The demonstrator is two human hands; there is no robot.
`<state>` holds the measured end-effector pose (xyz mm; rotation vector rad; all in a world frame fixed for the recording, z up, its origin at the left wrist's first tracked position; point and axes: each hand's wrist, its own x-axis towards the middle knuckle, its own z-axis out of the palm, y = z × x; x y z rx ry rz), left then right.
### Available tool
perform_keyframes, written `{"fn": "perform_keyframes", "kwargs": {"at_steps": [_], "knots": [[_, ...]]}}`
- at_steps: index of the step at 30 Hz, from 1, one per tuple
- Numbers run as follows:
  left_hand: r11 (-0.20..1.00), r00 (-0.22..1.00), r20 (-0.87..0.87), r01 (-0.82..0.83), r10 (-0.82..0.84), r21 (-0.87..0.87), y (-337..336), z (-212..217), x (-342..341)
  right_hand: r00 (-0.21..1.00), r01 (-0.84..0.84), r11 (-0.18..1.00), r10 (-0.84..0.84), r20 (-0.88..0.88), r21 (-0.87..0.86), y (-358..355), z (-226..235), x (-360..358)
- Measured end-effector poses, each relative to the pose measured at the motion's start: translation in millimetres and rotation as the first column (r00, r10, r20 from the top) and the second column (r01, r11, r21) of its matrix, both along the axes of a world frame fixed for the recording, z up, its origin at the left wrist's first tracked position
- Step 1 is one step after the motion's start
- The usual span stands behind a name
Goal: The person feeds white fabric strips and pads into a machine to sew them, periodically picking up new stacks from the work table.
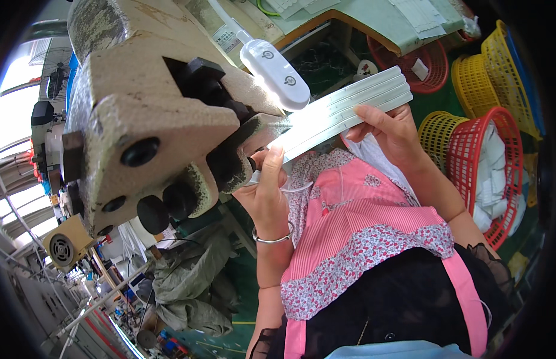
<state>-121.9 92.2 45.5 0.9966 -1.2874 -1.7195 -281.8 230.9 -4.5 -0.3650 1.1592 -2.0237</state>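
A long, flat white piece with several lengthwise ridges [350,106], like layered fabric strips, stretches between my two hands. My left hand [269,188] grips its near left end, thumb on top and fingers mostly hidden beneath. Farther along, my right hand [389,134] pinches the lower edge toward the right end, with its thumb on the face. The left end lies close beside the worn beige head of an industrial machine [164,113], which looks like a sewing machine. Its working point is hidden. A lit white lamp [278,75] shines on the piece from just above.
A pale green worktable [374,21] with white pieces on it stands at the far side. Red [487,179] and yellow baskets [499,78] are at the right, the red one holding white material. Grey-green cloth [197,281] hangs below the machine. A pink apron [368,221] covers my lap.
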Motion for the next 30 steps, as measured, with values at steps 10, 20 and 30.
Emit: {"fn": "perform_keyframes", "kwargs": {"at_steps": [10, 20, 30], "knots": [[0.997, 0.995, -0.068, -0.066, 0.068, 0.03, -12.3, -1.4, 15.1, 1.0, 0.019, 1.0, -0.019, 0.012, 0.024, -15.1, 21.0, 28.4], [0.962, 0.948, -0.318, 0.08, 0.007, 0.26, -34.5, -22.8, 22.0, 0.998, -0.044, 0.999, 0.044, 0.051, -0.002, -25.7, 26.1, 38.8], [0.59, 0.909, 0.342, 0.145, 0.237, -0.794, -66.0, -63.0, 45.3, 0.977, -0.171, 0.985, 0.171, 0.124, -0.008, -33.4, 28.3, 51.8]]}}
